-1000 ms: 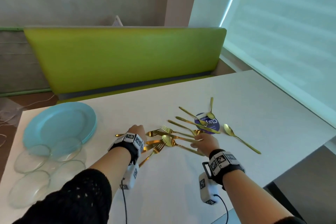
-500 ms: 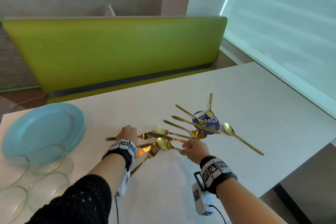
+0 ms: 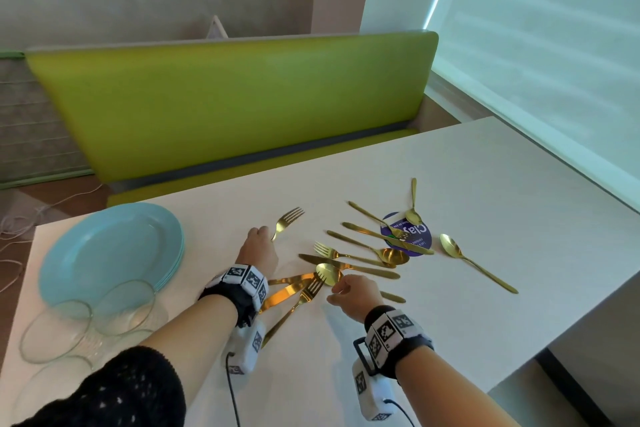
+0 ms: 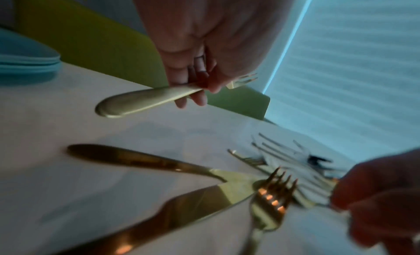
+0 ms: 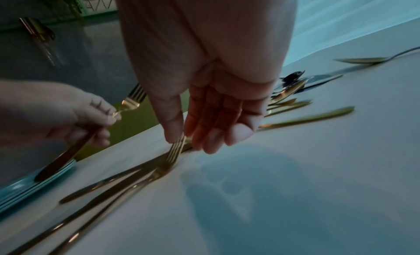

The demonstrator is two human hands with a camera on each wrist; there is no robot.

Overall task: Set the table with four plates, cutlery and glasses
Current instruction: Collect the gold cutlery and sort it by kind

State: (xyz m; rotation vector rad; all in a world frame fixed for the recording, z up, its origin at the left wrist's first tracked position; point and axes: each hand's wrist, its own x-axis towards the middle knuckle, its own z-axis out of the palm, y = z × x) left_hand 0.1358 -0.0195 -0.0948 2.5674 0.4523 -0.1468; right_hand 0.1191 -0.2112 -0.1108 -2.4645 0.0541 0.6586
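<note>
A stack of light blue plates (image 3: 114, 239) lies at the table's left, with clear glasses (image 3: 55, 329) in front of it. Gold cutlery is scattered mid-table. My left hand (image 3: 258, 248) grips one gold fork (image 3: 289, 218) by its handle and holds it off the table, tines pointing away; the left wrist view shows its handle (image 4: 141, 100) sticking out of the curled fingers (image 4: 195, 83). My right hand (image 3: 346, 291) reaches down on a gold spoon (image 3: 329, 274), thumb and fingertips (image 5: 204, 133) pinching near its neck, where a lying fork's tines (image 5: 176, 148) overlap it.
Two knives (image 3: 287, 293) and a fork (image 3: 298, 303) lie between my wrists. More knives, forks and spoons lie around a round purple sticker (image 3: 420, 236), one spoon (image 3: 474, 262) further right. The white table (image 3: 450, 340) ends near right; a green bench (image 3: 242, 104) runs behind.
My left hand has picked a fork out of the pile and carried it up and away from me. My right hand slid left along the spoon toward its bowl.
</note>
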